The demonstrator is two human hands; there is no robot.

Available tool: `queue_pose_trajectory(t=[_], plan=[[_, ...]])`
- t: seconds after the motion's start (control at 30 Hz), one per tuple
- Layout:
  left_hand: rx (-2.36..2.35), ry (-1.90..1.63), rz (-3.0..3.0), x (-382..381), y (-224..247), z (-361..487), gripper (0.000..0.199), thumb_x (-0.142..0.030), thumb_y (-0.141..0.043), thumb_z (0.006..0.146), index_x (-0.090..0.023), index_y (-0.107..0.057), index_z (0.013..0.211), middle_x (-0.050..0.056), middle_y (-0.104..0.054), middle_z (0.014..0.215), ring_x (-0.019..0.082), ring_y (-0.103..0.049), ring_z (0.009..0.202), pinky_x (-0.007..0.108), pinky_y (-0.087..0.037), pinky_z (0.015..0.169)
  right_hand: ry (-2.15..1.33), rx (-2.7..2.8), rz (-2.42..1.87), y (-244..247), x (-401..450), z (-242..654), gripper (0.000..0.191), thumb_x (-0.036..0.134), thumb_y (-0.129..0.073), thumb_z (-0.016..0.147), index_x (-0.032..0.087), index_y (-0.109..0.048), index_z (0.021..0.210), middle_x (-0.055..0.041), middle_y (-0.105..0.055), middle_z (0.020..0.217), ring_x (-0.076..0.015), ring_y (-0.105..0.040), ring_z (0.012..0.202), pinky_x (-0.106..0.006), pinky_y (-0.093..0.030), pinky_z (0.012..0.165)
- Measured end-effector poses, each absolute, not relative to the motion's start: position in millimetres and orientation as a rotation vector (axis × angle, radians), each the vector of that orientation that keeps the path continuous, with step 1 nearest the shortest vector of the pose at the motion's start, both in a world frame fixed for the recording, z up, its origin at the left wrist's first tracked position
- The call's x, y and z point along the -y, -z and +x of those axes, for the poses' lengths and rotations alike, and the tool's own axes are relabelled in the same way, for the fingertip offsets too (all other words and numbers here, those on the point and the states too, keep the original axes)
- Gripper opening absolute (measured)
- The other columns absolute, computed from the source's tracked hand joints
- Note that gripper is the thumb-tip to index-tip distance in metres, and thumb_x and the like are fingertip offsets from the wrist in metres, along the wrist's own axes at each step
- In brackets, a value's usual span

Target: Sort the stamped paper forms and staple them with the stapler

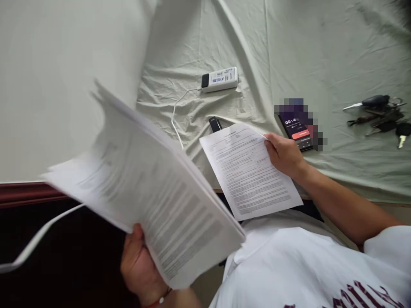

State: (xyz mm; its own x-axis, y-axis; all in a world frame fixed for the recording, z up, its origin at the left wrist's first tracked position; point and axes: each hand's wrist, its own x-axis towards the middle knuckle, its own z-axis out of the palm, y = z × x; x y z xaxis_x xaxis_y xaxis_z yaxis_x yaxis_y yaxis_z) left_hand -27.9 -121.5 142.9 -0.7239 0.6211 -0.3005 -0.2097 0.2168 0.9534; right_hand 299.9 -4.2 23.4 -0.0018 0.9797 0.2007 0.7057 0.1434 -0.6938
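Observation:
My left hand (141,265) is closed on the lower edge of a stack of printed papers (154,188), thumb on top and the other fingers hidden beneath. The stack is tilted, with its far corners curling up and slightly blurred. To the right, my right hand (284,156) pinches the upper right edge of a printed sheet (253,175), text side up. This sheet reaches over the near edge of the cloth-covered surface, above my lap. Its lower left side lies close to the stack's right edge.
A pale green cloth (180,42) covers the surface. On it are a white power bank (220,80) with a white cable (173,113), a small black object (215,124) partly under the sheet, a phone (297,128) showing a timer, and a bunch of keys (382,113).

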Motion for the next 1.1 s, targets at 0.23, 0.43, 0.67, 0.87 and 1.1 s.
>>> queue_pose_trajectory(t=[0.23, 0.43, 0.67, 0.87, 1.1], plan=[[-1.627, -1.308, 0.353, 114.4, -75.2, 9.4, 0.040, -0.042, -0.083, 0.079, -0.020, -0.076, 0.112, 0.006, -0.082, 0.101, 0.029, -0.078, 0.099, 0.048, -0.061, 0.101, -0.831, 1.630, -1.541, -26.5, 3.7, 300.4, 0.021, 0.039, -0.048, 0.097, 0.025, -0.053, 0.082, 0.0002, -0.057, 0.065, -0.0178, -0.050, 0.060, -0.031, -0.038, 0.059], [-1.531, -1.087, 0.544, 118.0, -22.8, 27.4, 0.054, -0.057, -0.088, 0.073, -0.016, -0.074, 0.106, 0.010, -0.081, 0.100, 0.030, -0.077, 0.101, 0.047, -0.059, 0.098, -0.924, 1.546, -1.540, -21.4, 0.8, 301.4, 0.038, 0.051, -0.049, 0.098, 0.025, -0.038, 0.073, 0.0027, -0.044, 0.062, -0.0153, -0.043, 0.059, -0.032, -0.034, 0.059], [-1.743, -0.897, 0.978, 119.2, -14.0, 27.4, 0.045, -0.062, -0.072, 0.089, -0.018, -0.074, 0.097, 0.010, -0.079, 0.096, 0.028, -0.073, 0.102, 0.039, -0.057, 0.093, -1.178, 1.286, -1.390, -31.1, 5.5, 298.5, 0.049, 0.070, -0.049, 0.098, 0.023, -0.061, 0.094, -0.0021, -0.063, 0.084, -0.0191, -0.059, 0.078, -0.032, -0.046, 0.070], [-1.756, -1.022, 0.965, 115.5, -15.9, 34.6, 0.049, -0.065, -0.070, 0.089, -0.020, -0.067, 0.107, 0.010, -0.077, 0.108, 0.026, -0.072, 0.106, 0.037, -0.055, 0.096, -1.630, 0.926, -1.168, -36.0, 6.4, 298.9, 0.049, 0.057, -0.081, 0.082, 0.024, -0.066, 0.114, -0.0024, -0.076, 0.094, -0.0209, -0.072, 0.079, -0.033, -0.057, 0.070], [-1.560, -1.226, 0.579, 125.1, -18.6, 56.3, 0.053, -0.053, -0.087, 0.078, -0.022, -0.063, 0.114, 0.008, -0.075, 0.121, 0.024, -0.070, 0.119, 0.040, -0.051, 0.110, -1.929, 0.707, -1.026, -42.3, 7.5, 298.6, 0.045, 0.049, -0.089, 0.074, 0.020, -0.075, 0.105, -0.0048, -0.079, 0.089, -0.0200, -0.074, 0.072, -0.032, -0.060, 0.068]])
